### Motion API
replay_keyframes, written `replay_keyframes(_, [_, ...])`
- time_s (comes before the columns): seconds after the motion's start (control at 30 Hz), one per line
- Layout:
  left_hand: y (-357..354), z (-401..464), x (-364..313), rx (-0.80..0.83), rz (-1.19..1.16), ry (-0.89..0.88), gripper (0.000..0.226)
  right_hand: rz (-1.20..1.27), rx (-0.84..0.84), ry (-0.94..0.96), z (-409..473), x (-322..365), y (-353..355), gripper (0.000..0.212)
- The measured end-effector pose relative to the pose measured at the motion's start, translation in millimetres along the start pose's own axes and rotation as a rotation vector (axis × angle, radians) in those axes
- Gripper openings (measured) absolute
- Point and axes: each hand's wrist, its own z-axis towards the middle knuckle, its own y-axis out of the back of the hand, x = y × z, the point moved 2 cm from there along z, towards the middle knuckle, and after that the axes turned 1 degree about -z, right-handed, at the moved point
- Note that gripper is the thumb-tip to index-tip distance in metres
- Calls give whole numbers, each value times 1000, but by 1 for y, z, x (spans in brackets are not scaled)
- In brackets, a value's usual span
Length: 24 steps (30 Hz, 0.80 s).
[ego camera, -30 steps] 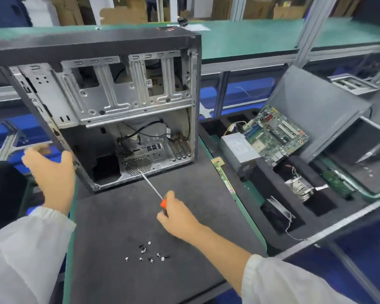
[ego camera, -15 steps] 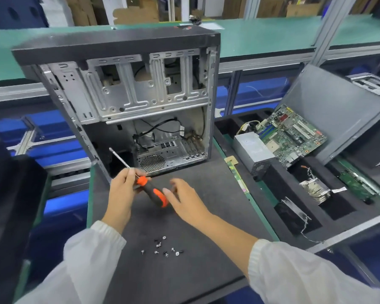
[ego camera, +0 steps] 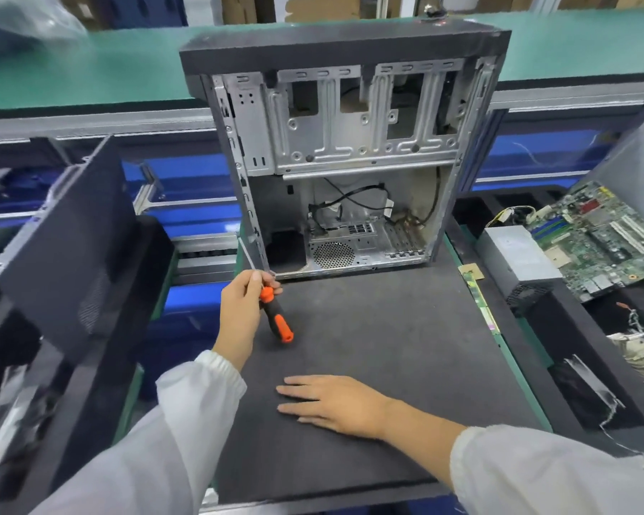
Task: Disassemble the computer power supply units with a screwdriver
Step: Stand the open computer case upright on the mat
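An open, gutted computer case (ego camera: 350,150) stands upright at the back of a dark foam mat (ego camera: 387,347). My left hand (ego camera: 242,310) grips an orange-and-black screwdriver (ego camera: 276,317) near the top of its handle, just in front of the case's lower left corner, with the shaft pointing up and left. Flat on the mat lies my right hand (ego camera: 335,403), palm down, covering the spot where the loose screws lay; the screws are hidden. A grey power supply unit (ego camera: 513,258) rests in the foam tray to the right.
A green motherboard (ego camera: 603,236) leans beside the power supply. Further down the right foam tray (ego camera: 558,328) sit a heatsink (ego camera: 640,351) and a fan (ego camera: 592,388). A dark case side panel (ego camera: 67,254) stands at the left. A green conveyor (ego camera: 90,68) runs behind.
The screwdriver passed from my right hand to my left hand. My right hand dropped flat onto the mat over the screws. The camera view swung left.
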Motion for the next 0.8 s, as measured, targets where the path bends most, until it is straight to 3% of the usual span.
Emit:
replay_keyframes(0.3, [6,-6,0,5,-22,0,30,-144,-48,-44,-38,-13,14,33])
replay_keyframes(0.47, [-3,-8,-1,31,-30,2,28,-499,-37,-36,-21,-11,24,9])
replay_keyframes(0.63, [-12,-7,0,72,-11,-18,28,-476,-115,-96,-5,-6,19,7])
replay_keyframes(0.8, [-17,-6,4,93,-4,-39,28,-367,-153,-305,-7,-6,16,21])
